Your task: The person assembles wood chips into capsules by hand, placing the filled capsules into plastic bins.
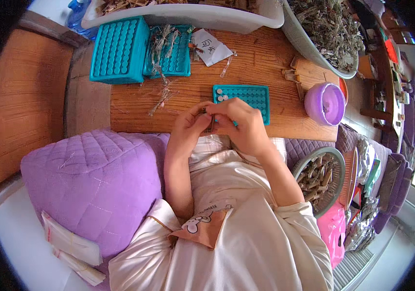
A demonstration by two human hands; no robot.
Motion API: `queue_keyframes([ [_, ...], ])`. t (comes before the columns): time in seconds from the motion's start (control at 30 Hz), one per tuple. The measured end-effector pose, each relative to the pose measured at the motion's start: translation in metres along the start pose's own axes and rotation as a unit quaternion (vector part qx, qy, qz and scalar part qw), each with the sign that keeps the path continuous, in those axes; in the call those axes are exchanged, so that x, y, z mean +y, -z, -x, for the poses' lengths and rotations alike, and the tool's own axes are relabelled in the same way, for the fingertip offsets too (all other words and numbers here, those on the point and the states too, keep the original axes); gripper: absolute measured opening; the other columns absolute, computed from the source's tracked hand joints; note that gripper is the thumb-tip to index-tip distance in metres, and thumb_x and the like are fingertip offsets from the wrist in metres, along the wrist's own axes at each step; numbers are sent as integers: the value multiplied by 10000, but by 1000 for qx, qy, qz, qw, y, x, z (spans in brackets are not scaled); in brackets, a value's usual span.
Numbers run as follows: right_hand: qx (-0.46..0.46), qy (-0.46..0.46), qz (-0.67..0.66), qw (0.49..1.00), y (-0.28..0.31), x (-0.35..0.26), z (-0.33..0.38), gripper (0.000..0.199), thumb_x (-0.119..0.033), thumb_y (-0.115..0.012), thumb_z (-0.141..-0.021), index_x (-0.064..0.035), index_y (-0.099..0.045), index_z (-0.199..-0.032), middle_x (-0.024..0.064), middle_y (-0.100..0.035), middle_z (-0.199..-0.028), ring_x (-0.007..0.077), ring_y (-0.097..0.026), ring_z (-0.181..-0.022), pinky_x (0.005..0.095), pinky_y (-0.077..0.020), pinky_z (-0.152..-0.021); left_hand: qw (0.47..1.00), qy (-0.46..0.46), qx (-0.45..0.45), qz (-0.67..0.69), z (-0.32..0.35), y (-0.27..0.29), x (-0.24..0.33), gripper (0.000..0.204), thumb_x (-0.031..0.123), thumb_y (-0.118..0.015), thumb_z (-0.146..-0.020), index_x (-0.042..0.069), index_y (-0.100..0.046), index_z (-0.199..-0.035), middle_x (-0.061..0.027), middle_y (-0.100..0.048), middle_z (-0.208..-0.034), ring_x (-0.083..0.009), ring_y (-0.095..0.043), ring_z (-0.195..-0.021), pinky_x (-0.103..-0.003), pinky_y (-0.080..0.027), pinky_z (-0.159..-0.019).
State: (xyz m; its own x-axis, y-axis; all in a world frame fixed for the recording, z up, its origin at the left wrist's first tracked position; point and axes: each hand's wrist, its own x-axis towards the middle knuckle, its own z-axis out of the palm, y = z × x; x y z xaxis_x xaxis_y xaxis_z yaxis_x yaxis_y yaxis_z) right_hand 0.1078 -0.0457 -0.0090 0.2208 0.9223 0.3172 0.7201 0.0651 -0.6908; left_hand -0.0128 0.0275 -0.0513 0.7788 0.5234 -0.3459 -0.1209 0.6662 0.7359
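Both of my hands meet at the front edge of the wooden table. My left hand (pixel 187 128) is closed, thumb and fingers pinched together. Against it, my right hand (pixel 246 127) is closed too, its fingers bent over the same spot. Between the fingertips shows a small dark, thin piece (pixel 212 125), mostly hidden, whose kind I cannot make out. Just beyond my right hand lies a teal tray (pixel 265 92) with rows of round hollows. A few small white round pieces (pixel 220 98) sit in its left corner, and my right hand covers part of its near side.
At the back left stand stacked teal trays (pixel 120 51) and another tray under a bundle of thin wires (pixel 163 43). A white bin (pixel 246 19), a grey basket (pixel 309 43) and a purple bowl (pixel 314 104) line the far and right sides. A basket of brown pieces (pixel 319 179) stands beside my right arm.
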Motion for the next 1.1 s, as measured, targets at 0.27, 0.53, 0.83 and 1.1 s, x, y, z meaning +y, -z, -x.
queue_keyframes([
  [0.27,23,-119,140,983,-18,44,-11,263,-78,-581,-694,-65,-528,-952,110,-578,-792,255,-552,-745,315,-443,-636,999,-24,12,-19,4,0,9,201,95,-412,-787,26,-497,-956,-94,-578,-818,-131,-571,-700,-230,-460,-613],
  [0.53,104,-162,17,981,-4,12,-17,152,-29,-582,-682,-54,-555,-829,108,-572,-751,234,-566,-684,292,-453,-592,999,-9,28,-38,10,-9,15,210,96,-415,-816,14,-481,-997,-93,-568,-843,-128,-569,-713,-234,-465,-632],
  [0.83,87,-17,-35,995,3,-14,8,167,30,-610,-636,-42,-536,-767,73,-576,-773,219,-567,-712,281,-462,-607,993,-52,-52,-96,14,-13,14,252,57,-443,-816,-41,-452,-1049,-36,-545,-799,-80,-527,-682,-208,-449,-629],
  [1.1,-58,-41,13,997,33,-18,8,119,-38,-579,-639,-48,-508,-734,97,-530,-669,264,-507,-650,356,-406,-609,972,-25,-69,-223,23,-25,12,285,52,-483,-783,-17,-463,-1059,-42,-569,-764,-75,-528,-675,-200,-427,-593],
])
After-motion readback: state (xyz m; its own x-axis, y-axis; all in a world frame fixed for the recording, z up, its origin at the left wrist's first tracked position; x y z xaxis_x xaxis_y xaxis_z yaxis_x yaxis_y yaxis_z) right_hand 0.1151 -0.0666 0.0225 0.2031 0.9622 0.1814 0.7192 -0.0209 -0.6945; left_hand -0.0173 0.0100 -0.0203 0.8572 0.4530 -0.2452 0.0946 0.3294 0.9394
